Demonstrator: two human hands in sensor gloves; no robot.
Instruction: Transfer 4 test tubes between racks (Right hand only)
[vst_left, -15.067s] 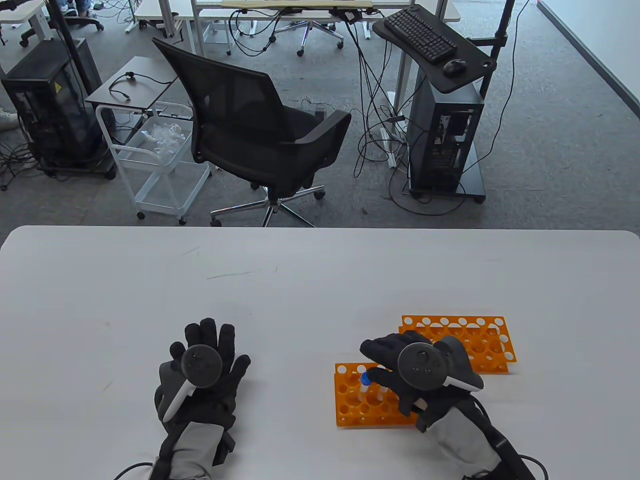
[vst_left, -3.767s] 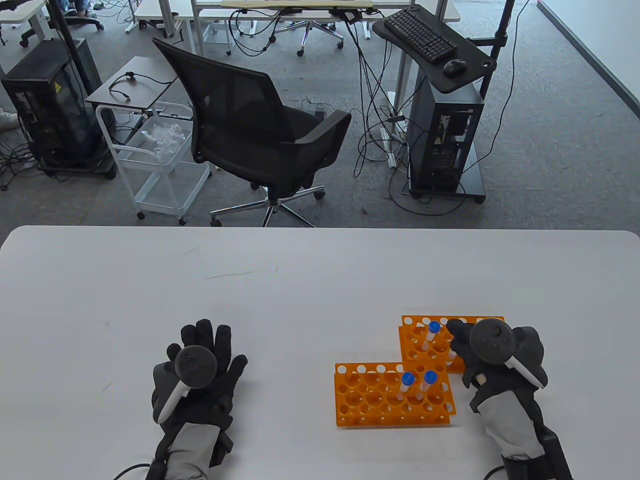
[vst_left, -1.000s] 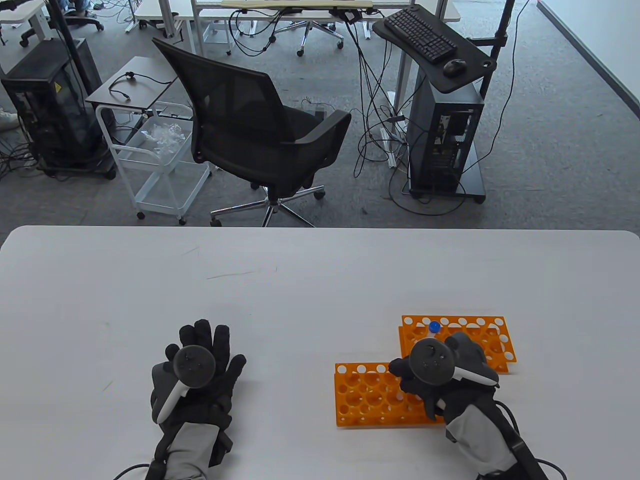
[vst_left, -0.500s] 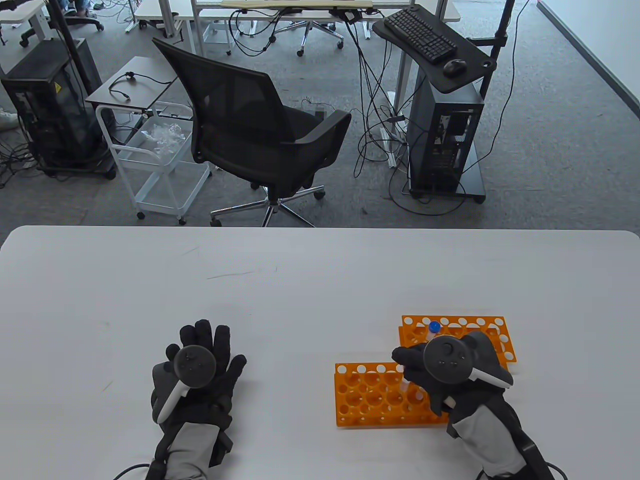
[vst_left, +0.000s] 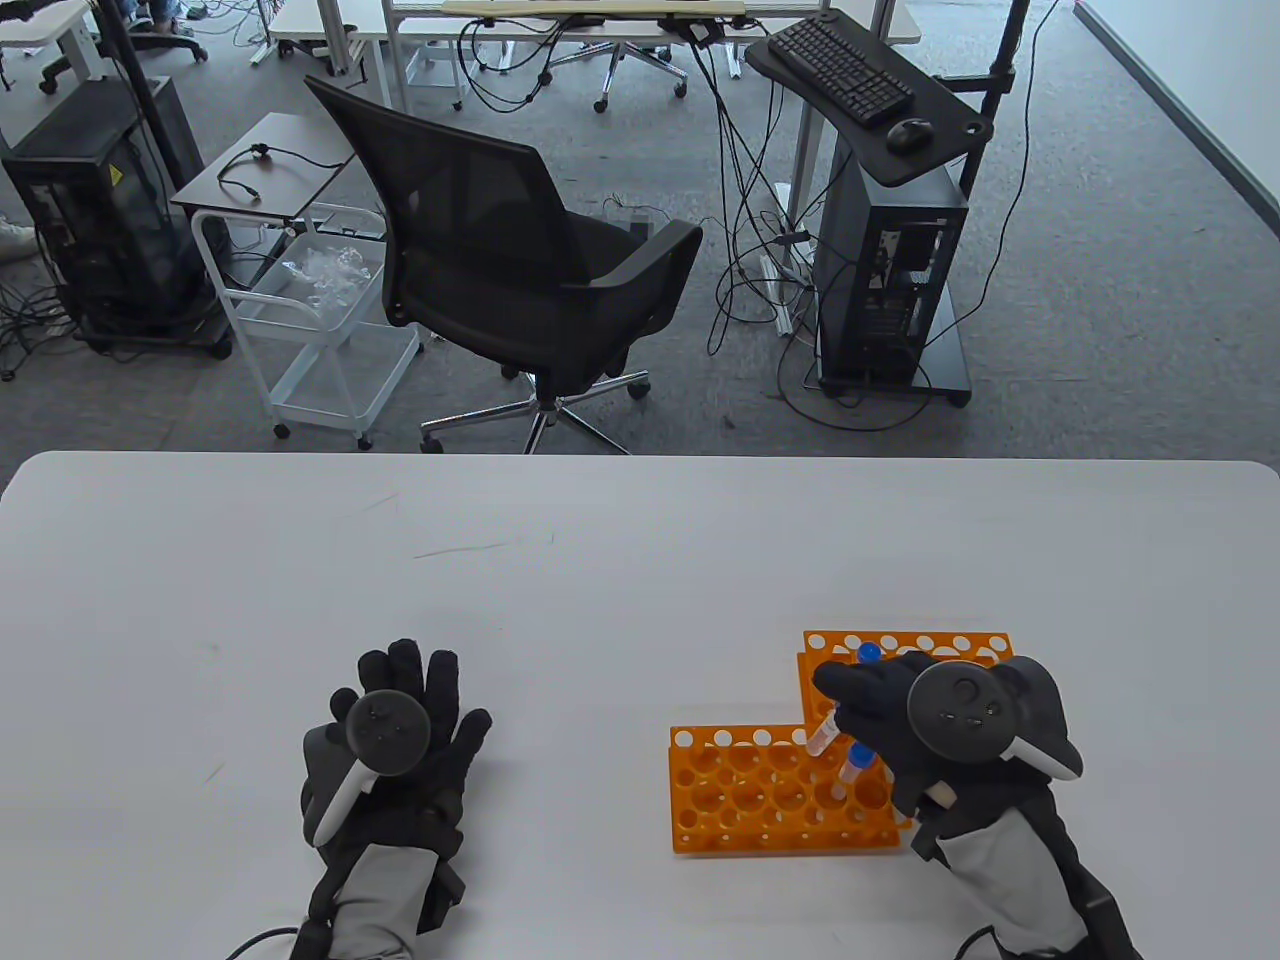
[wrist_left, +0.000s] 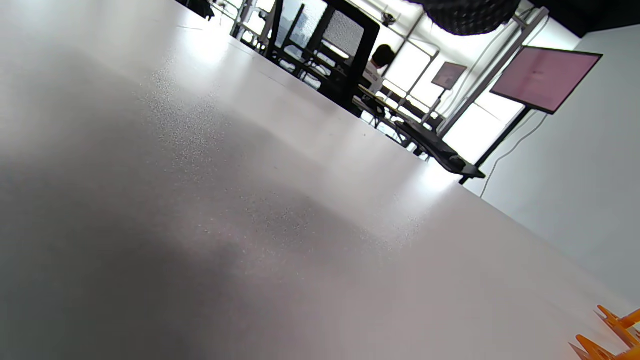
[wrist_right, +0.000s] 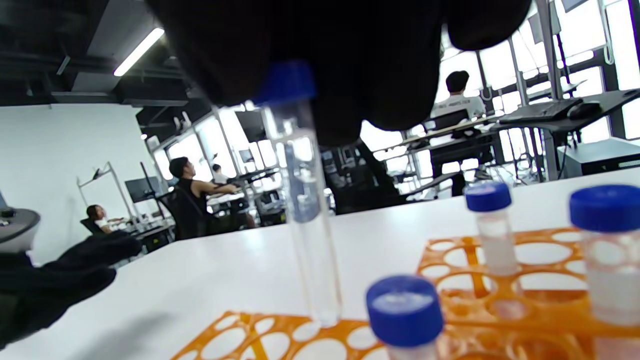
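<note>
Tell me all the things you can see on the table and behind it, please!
Near rack: one, orange, on the table's right part.
Far rack: one, orange, just behind the near rack.
Held tube: one, clear with blue cap, lifted above the near rack.
Tube in near rack: one, blue cap, standing.
Tubes in far rack: two in the right wrist view, blue caps, standing.
Table: one, white.
Office chair: one, black, behind the table.
Cart: one, white, on the floor at left.
Keyboard: one, black, on a stand.
Left hand: black glove, resting flat on the table.
Right hand: black glove, holds the tube.
</note>
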